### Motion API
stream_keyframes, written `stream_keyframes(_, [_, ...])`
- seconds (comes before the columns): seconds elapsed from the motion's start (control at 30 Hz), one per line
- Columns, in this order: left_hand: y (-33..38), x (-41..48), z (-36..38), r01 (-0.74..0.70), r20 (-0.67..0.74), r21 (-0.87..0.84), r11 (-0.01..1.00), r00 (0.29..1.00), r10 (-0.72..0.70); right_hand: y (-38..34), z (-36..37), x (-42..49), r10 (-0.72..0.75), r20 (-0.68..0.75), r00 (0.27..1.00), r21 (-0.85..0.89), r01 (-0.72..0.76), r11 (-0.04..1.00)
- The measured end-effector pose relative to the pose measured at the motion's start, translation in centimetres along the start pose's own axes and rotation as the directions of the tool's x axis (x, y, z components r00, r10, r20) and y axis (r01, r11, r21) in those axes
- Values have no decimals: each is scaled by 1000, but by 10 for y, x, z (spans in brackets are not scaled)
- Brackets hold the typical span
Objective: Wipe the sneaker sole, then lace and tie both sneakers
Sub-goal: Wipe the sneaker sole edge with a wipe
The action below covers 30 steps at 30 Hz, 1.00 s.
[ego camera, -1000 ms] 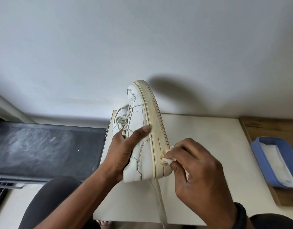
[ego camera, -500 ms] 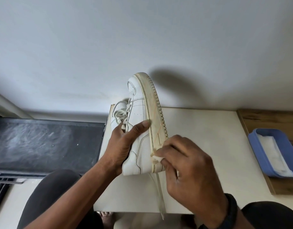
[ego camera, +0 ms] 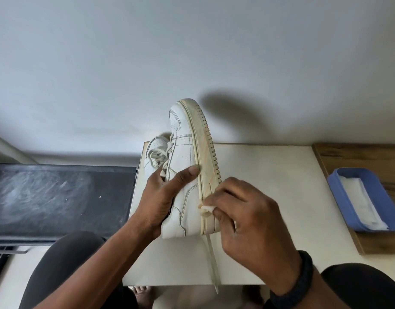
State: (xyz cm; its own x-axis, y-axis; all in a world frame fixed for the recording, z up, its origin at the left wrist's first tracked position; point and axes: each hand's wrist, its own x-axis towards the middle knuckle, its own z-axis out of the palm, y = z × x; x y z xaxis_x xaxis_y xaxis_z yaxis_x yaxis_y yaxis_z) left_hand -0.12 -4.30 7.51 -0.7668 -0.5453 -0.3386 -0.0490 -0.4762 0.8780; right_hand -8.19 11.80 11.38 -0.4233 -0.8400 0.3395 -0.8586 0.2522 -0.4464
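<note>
Two hands are busy: my left hand [ego camera: 160, 197] grips the white sneaker [ego camera: 188, 211], and my right hand [ego camera: 252, 221] pinches a small wipe [ego camera: 207, 208] against its yellowed sole [ego camera: 205, 157].

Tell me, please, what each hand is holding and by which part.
The left hand grips the sneaker by its upper; the right hand pinches a small white wipe at its fingertips.

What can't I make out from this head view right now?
Head view:
The second sneaker: mostly hidden behind the held sneaker and left hand.
The wipe: mostly covered by right hand.
The sole tread: turned away; only its edge shows.
The blue tray: right side cut off by frame edge.
</note>
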Motion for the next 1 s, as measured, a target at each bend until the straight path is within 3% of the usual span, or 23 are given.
stream_keyframes(0.17, [-2, 1, 3, -5, -1, 7, 1000, 1000, 5, 12, -6, 7, 60, -93, 994, -25, -62, 998])
stream_keyframes(0.33, [-6, 0, 2, -2, 1, 26, 1000, 1000, 2, -3, 1, 2, -22, 81, 997, -10, 23, 1000])
stream_keyframes(0.5, [-6, 0, 6, -23, 2, 44, 999, 1000, 23, 13, -2, 6, 95, -52, 994, 13, -95, 995])
stream_keyframes(0.7, [-6, -2, 5, -10, 10, 24, 1000, 1000, 10, -8, 4, 0, -14, 51, 999, 4, 14, 1000])
stream_keyframes(0.87, [-7, 0, 7, -28, 14, 43, 999, 1000, 28, 19, -3, 7, 108, -119, 987, 11, -107, 994])
stream_keyframes(1.0, [-9, -1, 6, -27, 24, 45, 999, 999, 26, 7, 0, 4, 49, -80, 996, 13, -48, 999])
